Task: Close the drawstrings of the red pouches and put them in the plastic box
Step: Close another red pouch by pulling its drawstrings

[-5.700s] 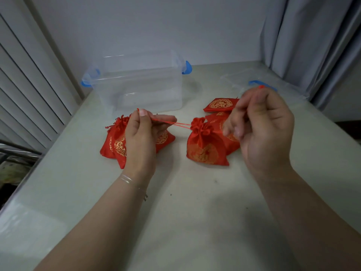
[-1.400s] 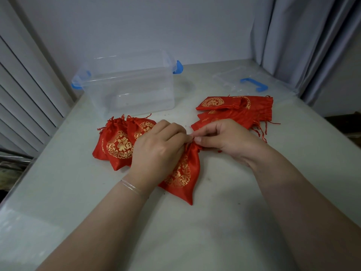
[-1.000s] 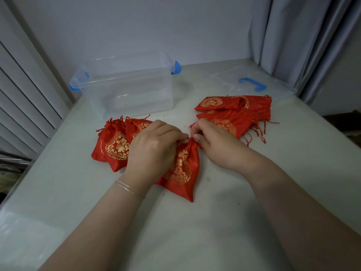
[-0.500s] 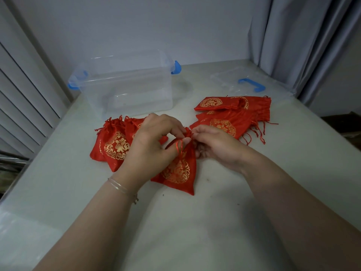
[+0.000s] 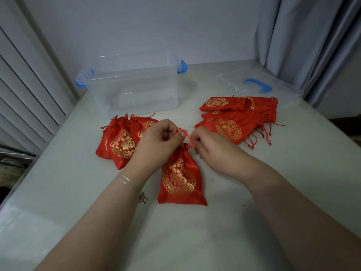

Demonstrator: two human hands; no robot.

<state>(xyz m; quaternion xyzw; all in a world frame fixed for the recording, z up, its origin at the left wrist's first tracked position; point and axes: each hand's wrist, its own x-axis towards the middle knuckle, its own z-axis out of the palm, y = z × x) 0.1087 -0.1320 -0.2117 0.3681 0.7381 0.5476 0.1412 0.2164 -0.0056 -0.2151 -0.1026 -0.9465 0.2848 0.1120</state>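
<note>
While both hands work at its neck, the red pouch lies flat near the middle of the desk, long axis running from the near edge toward the far edge, gathered mouth pointing away toward the far edge and flat bottom toward the person. Gold emblem faces up. The left hand has its fingers curled and pinches the red drawstring just above the neck; the right hand does the same from the other side, fingertips tucked in on the cord. The two hands sit close together, the loop of string showing between them. A thin bracelet rings the left wrist.

Off toward the left edge, a cluster of cinched pouches rests on the desk, tied tops aimed at the far edge, partly behind the left hand. Toward the right side, a stack of open pouches lies flat, mouths and loose strings pointing at the right edge. The clear plastic box with blue latches stands at the far left of the desk, and I see no pouch inside it. Its lid, blue handle up, lies near the far right corner beside the grey curtain.
</note>
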